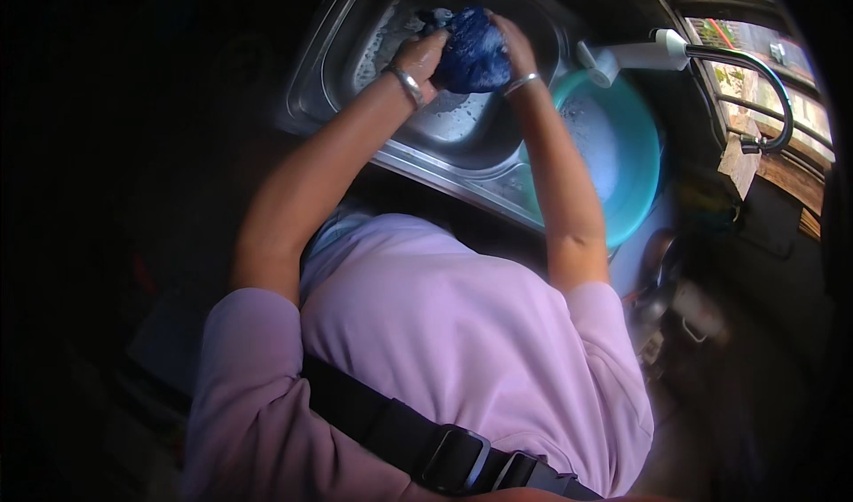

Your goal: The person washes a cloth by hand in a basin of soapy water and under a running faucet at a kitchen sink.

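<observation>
Over the basin of a stainless steel sink [313,92], a wet, bunched blue cloth [473,55] with whitish suds is held between my two hands. My left hand [421,57], with a metal bangle at the wrist, grips its left side. On its right side, my right hand [514,43] presses against it, also with a bangle; some of its fingers are hidden behind the cloth. Another small dark and pale piece [436,17] shows just beyond my left hand; I cannot tell what it is. Water drops and suds lie on the basin floor.
A turquoise plastic basin [643,169] with whitish, sudsy contents stands right of the sink, partly behind my right forearm. Above it reaches a white tap fitting [640,55] with a curved metal spout [783,89]. Blurred kitchen items, one a white handled container [698,312], are at the lower right.
</observation>
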Demonstrator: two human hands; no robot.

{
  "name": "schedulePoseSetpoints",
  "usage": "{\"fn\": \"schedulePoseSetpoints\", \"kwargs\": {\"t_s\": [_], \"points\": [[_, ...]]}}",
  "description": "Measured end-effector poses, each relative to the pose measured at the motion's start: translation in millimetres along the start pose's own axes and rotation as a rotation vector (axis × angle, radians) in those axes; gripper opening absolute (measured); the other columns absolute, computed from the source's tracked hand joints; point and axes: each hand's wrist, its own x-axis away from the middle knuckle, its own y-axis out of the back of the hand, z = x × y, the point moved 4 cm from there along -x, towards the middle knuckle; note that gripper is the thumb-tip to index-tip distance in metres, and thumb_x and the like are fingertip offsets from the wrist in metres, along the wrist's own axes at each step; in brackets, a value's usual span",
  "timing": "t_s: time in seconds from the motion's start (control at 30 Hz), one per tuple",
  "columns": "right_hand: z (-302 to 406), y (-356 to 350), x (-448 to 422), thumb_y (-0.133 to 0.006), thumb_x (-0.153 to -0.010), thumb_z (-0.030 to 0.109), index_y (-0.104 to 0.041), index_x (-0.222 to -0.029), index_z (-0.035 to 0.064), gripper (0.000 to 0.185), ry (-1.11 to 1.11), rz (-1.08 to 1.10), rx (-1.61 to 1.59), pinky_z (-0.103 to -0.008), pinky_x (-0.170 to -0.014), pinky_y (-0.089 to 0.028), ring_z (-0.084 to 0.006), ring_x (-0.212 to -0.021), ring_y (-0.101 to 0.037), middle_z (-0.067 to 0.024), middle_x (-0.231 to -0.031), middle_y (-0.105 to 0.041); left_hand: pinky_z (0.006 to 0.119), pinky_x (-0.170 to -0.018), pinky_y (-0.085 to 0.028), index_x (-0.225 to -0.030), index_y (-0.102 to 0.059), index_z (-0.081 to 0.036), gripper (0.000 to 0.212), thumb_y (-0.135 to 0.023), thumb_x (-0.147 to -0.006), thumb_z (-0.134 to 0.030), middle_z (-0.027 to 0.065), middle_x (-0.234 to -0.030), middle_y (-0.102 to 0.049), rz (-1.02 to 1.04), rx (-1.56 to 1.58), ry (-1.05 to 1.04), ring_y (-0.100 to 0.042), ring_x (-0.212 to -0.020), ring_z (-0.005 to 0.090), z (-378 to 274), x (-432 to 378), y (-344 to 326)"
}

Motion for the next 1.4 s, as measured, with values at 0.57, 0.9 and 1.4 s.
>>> {"fn": "schedulePoseSetpoints", "kwargs": {"t_s": [0.57, 0.9, 1.4], "points": [[-6.0, -40.8, 1.3, -0.061, -0.076, 0.019, -0.059, -0.088, 0.0033, 0.02, -0.421, 0.201, -0.389, -0.0306, -0.07, -0.051, -0.0186, -0.075, -0.061, -0.0092, -0.084, -0.061, 0.031, -0.083, -0.046, -0.113, -0.046, 0.002, 0.062, -0.068, -0.072, -0.038, 0.0126, -0.105, -0.055, 0.384, -0.59, 0.159, -0.056, -0.097, 0.0181, -17.2, 21.4, 5.4], [-21.5, -38.8, -11.7, -0.053, -0.081, 0.024, -0.059, -0.09, -0.0024, 0.028, -0.408, 0.032, 0.234, -0.0273, -0.064, -0.047, -0.0176, -0.069, -0.059, -0.0106, -0.08, -0.062, 0.032, -0.079, -0.044, -0.095, -0.06, -0.001, 0.036, -0.062, -0.071, -0.028, 0.0169, -0.092, -0.061, 0.101, -1.6, -0.215, -0.059, -0.086, 0.0238, -8.3, -17.5, 6.0], [-9.9, -40.1, 3.5, -0.066, -0.07, 0.02, -0.056, -0.089, 0.0027, 0.027, -0.359, 0.08, -0.08, -0.0312, -0.065, -0.049, -0.0195, -0.07, -0.059, -0.0091, -0.081, -0.059, 0.04, -0.09, -0.037, -0.124, -0.035, -0.005, 0.071, -0.057, -0.074, -0.05, 0.0172, -0.112, -0.052, 0.194, -1.293, -0.247, -0.046, -0.11, 0.0292, -58.6, 9.7, 15.6]]}}
